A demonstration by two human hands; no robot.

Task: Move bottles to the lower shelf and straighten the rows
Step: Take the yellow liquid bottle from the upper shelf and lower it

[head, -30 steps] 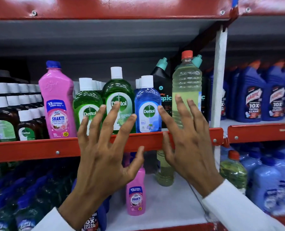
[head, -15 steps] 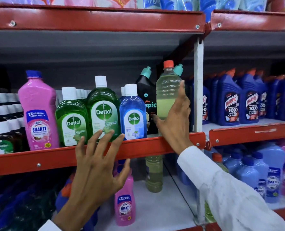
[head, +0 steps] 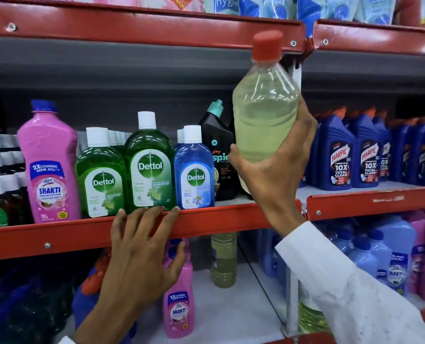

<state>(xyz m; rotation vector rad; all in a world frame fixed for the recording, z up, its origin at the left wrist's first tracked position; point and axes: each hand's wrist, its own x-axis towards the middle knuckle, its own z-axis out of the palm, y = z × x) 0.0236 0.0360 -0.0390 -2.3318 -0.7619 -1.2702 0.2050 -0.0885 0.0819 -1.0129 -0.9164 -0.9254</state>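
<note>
Bottles line the middle shelf (head: 206, 220): pink Shakti bottle (head: 48, 165), then green Dettol bottles (head: 149, 167). Left hand (head: 142, 247) rests spread on the shelf's red edge, fingers (head: 156, 213) apart. Right hand (head: 278, 170) is clamped around the yellow-green bottle (head: 263, 115), raised clear of that shelf.

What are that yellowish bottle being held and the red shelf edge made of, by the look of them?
Yellowish bottle: looks like clear, glossy plastic, since the pale liquid shows through; its red cap seems opaque matte plastic. Red shelf edge: probably painted metal, judging by its smooth sheen and round fasteners, though the picture cannot confirm it.
</note>
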